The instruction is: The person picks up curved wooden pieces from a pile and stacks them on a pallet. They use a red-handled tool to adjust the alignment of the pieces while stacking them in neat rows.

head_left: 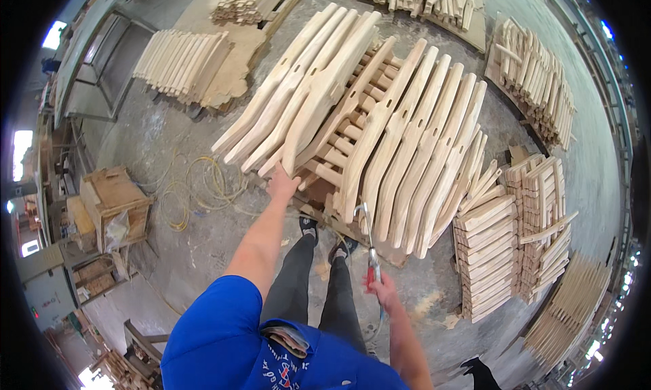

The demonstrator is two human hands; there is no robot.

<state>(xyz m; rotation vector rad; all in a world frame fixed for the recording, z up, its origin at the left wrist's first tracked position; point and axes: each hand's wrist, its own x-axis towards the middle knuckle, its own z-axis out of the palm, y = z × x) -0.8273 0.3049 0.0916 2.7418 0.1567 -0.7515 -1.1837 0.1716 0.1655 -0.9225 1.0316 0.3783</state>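
Observation:
My left hand (281, 185) reaches forward, its fingers closed round the near end of a curved pale wooden leg (305, 122). That leg lies in the left row of similar pieces on top of a large stack. In my right hand (385, 291), close to my body, is an air blow gun (371, 271) with a red handle and a long metal nozzle bent at the tip. The nozzle points up toward the stack's right row of curved legs (410, 146), and a hose hangs below the grip. Between the rows, shorter round-ended pieces (346, 132) show lower down.
A yellow hose (186, 193) lies coiled on the floor at left, beside a wooden box (115, 200). Piles of wooden pieces (485, 254) stand close on the right. More stacks on pallets (183, 61) lie farther off, with a metal-framed table (85, 57) at far left.

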